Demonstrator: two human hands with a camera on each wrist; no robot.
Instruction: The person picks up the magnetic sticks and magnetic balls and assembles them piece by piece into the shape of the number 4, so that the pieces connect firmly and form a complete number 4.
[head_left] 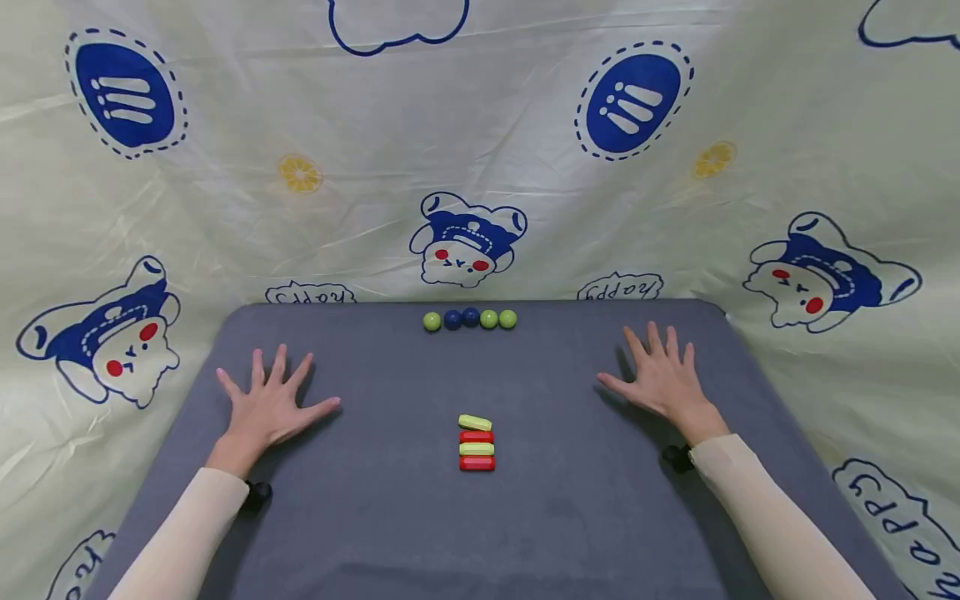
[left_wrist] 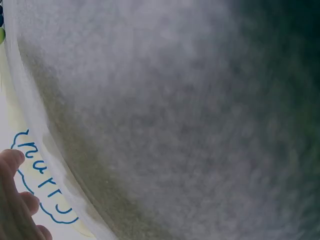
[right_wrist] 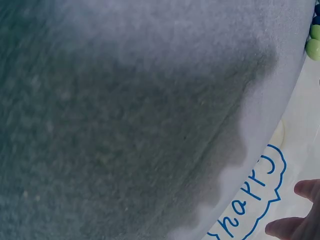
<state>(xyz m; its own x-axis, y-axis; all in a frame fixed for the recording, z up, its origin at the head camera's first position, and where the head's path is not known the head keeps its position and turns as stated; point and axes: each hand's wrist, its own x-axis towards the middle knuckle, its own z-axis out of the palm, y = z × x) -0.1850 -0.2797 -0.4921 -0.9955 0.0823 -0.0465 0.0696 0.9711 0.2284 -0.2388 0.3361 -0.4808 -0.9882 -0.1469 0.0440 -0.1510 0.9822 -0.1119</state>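
In the head view my left hand is spread over the left part of the grey table, fingers straight and holding nothing. My right hand is spread the same way on the right side, also without anything in it. Between the hands, a short column of small bars lies on the cloth: a yellow bar slightly askew at the far end, then a red bar, another yellow bar and a red bar. Fingertips show at the lower left of the left wrist view.
Along the table's far edge runs a row of small balls: a green ball at the left, two blue balls, and two green balls at the right. A printed pale sheet hangs behind the grey table.
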